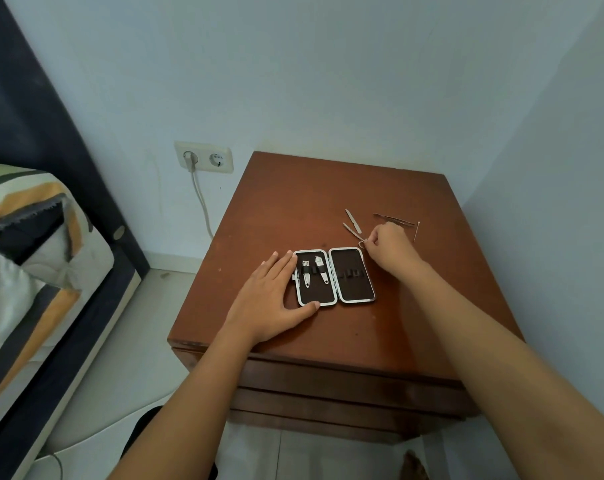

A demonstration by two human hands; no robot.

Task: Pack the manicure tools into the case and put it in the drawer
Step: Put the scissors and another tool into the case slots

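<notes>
An open manicure case [351,296] with a dark lining lies flat on the brown nightstand [293,209]. Its left half holds two nail clippers [306,276] under elastic loops; the right half is bare. My left hand [269,299] rests flat against the case's left edge, thumb at its front rim. My right hand [390,247] pinches the ring handle of small scissors [353,231] just behind the case. A nail file [353,220], tweezers [395,219] and a thin pick [416,231] lie loose farther back.
The nightstand's drawers [328,386] below the top are closed. A bed [34,271] with striped bedding stands to the left. A wall socket [204,157] with a plugged cable is behind. Walls close in at the back and right.
</notes>
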